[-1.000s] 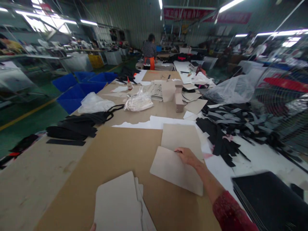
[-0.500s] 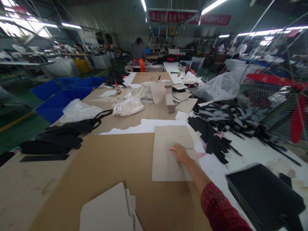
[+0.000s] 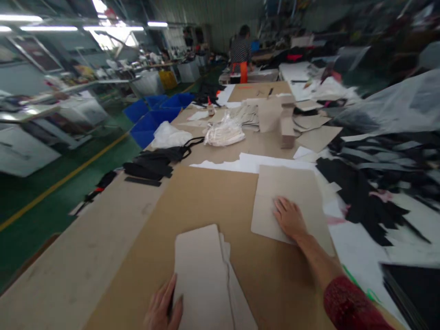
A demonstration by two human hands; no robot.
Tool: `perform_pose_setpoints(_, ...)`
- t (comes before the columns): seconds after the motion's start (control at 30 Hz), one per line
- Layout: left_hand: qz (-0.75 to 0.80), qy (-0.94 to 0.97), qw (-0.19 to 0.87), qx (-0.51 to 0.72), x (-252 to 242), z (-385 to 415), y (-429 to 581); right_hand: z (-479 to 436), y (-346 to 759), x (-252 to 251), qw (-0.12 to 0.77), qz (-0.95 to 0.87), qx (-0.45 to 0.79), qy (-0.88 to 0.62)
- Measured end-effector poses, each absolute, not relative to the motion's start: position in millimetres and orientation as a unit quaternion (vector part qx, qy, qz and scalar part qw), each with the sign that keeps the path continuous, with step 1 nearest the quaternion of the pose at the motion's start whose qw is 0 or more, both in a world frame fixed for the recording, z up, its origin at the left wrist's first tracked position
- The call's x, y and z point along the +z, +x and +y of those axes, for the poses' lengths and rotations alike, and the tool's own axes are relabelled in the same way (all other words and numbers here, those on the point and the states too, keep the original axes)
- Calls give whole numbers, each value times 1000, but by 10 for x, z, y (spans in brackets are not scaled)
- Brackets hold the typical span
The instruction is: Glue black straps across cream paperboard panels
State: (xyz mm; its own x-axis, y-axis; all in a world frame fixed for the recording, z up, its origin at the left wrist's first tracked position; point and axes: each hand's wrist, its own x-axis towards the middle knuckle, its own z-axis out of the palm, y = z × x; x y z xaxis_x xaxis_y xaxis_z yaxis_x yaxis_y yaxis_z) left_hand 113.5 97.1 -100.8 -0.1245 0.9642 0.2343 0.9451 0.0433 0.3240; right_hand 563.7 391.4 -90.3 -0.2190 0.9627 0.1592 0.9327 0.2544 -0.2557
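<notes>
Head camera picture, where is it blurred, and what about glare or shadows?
Head view, right side: the long black and grey fabric-like strips look smeared; head view, upper left: the long white tube lights glare; head view, lower middle: the stacked pale grey cardboard sheets have clearer edges; head view, lower right: a soft shadow lies on the flat brown board by the bare right forearm.

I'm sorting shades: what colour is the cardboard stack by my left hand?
Pale greyish beige; the cardboard stack shows best in the head view.
</notes>
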Motion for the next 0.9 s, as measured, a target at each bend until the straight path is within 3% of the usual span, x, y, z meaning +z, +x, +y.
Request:
perform_pose_setpoints(0.17, 732, 648, 44, 205, -826, 992, 1292, 3697, 5322, -991, 197, -773, 14, -603)
perform_pose_setpoints(0.27, 732, 648, 44, 204, -783, 976, 1332, 3162, 4781, -911, 242, -800, 107, -538)
perform_pose_setpoints(0.37, 727, 652, 44, 209, -768, 960, 1337, 2432, 4173, -813, 225, -820, 196, -489)
perform_pose_setpoints(0.57, 721, 655, 36, 223, -787, 955, 1316, 1662, 3630, -659, 218, -756, 183, -589)
perform_pose_setpoints(0.7, 711, 659, 34, 244, -771, 959, 1316, 1561, 3528, -561, 267, -736, 163, -600)
perform_pose_setpoints(0.8, 708, 659, 44, 249, -774, 956, 1296, 1461, 3371, -515, 331, -692, 238, -596)
perform_pose_setpoints(0.9, 706, 662, 38, 251, -826, 966, 1251, 1469, 3302, -450, 331, -623, 356, -613)
